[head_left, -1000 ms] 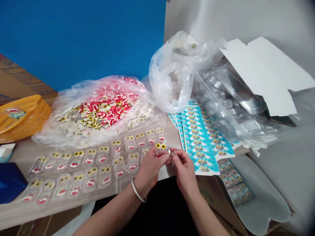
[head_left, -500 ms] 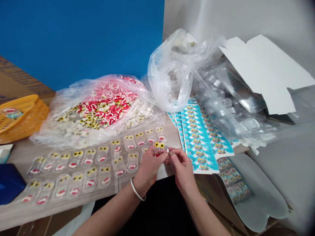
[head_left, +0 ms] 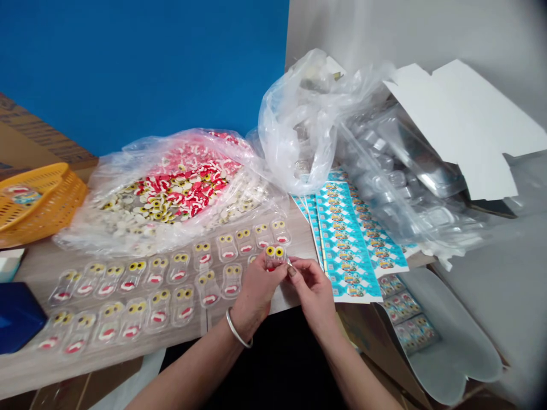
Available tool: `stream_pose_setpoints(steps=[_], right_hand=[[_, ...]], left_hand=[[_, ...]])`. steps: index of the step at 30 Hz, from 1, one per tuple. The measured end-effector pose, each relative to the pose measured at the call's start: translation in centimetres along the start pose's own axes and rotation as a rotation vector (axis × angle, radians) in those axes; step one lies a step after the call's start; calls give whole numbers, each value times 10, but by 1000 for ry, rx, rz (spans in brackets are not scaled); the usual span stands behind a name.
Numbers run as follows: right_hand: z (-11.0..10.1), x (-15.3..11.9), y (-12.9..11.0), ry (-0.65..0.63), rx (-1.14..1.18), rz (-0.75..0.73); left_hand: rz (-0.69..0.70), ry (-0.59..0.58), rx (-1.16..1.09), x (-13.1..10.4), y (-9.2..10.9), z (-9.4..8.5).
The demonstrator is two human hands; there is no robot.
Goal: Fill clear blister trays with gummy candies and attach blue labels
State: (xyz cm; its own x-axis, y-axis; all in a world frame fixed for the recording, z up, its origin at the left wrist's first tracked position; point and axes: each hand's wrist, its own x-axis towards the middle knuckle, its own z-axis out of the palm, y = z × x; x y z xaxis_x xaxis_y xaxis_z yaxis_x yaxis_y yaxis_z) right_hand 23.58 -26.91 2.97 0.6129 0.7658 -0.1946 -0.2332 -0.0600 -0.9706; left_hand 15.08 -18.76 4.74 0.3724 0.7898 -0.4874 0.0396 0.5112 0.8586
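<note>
My left hand [head_left: 260,287] is closed round a small clear plastic case [head_left: 276,259] with two yellow-and-black eyes and a red mouth piece inside. The thumb and fingers of my right hand [head_left: 315,287] pinch its right edge, and the fingers cover its lower part. Left of my hands, rows of similar clear cases [head_left: 158,310] lie on the wooden table [head_left: 25,373], each with eyes at the top and a red-and-white mouth below. Beside my right hand lie sheets of blue printed stickers [head_left: 342,245].
A clear bag [head_left: 183,188] of loose eye and mouth pieces spreads behind the rows. A yellow basket [head_left: 55,199] and a blue object [head_left: 19,319] stand at left. At right are bagged clear plastic shells [head_left: 397,176], white cardboard [head_left: 461,125] and a low box [head_left: 448,336] of packed cases.
The right thumb has shifted slightly down and left along the case's edge. Both hands still hold the case in nearly the same place, and the view has moved a little.
</note>
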Motion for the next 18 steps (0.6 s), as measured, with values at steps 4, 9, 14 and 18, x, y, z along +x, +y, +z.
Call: stream_pose_setpoints(steps=[4,9,14,18], right_hand=[[-2,0,-10,-55,58,59],[-3,2,-11,-35,164,146],[2,3,-11,6,420,327],[4,2,-9,15,435,317]], left_hand=[[0,-22,15,-1,5,-1],[-14,-45,-42,-3,10,2],[-41,-78,-81,0,6,1],[-55,-77,-104,0,6,1]])
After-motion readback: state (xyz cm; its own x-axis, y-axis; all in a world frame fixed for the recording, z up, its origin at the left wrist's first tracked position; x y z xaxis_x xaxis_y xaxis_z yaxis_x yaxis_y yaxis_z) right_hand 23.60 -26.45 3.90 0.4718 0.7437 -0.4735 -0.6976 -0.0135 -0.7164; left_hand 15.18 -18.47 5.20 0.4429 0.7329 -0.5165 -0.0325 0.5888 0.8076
